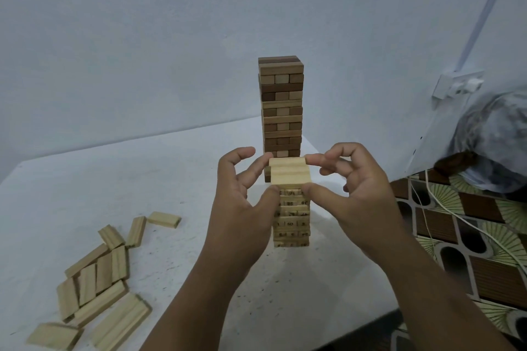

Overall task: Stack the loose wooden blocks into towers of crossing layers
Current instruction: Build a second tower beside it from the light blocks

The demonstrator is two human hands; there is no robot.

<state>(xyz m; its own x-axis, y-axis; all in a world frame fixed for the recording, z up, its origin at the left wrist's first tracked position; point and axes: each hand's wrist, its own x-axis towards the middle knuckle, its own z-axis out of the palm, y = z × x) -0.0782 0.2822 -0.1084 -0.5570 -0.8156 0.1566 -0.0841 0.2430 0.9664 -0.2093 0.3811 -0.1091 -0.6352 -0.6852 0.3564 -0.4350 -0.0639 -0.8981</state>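
Both hands' grip (289,179) around pale tower (291,216), brown tower (281,105) behind, loose blocks (94,279) left.

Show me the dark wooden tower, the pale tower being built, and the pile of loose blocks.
dark wooden tower (281,100), head view, front face
pale tower (290,173), head view, top layer
pile of loose blocks (97,279), head view, middle block
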